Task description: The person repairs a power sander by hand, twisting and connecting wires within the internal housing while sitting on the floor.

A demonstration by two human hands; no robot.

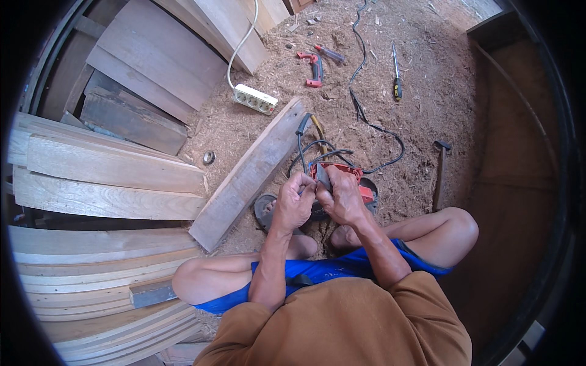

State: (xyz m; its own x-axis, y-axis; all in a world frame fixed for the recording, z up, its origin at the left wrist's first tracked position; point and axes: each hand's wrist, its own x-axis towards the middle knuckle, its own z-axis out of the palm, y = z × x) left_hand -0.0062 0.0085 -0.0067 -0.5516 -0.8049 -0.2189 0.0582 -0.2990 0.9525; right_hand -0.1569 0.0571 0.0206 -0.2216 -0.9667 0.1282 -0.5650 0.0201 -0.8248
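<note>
I sit with my two hands close together over a red and black power tool (pixel 367 194), which lies between my feet. The fingers of my left hand (pixel 293 205) are pinched together, and what they hold, if anything, is hidden. My right hand (pixel 343 200) is closed on a small grey flat piece (pixel 323 177) that sticks up beside its thumb. Much of the tool is covered by my hands. A dark power cord (pixel 300 149) loops on the ground just beyond them.
A wooden plank (pixel 251 174) lies slantwise left of my feet. Farther out are a white power strip (pixel 255 99), a red and black tool part (pixel 315 70), a screwdriver (pixel 397 79) and a hammer (pixel 441 174). Stacked boards (pixel 110 177) line the left; sawdust covers the ground.
</note>
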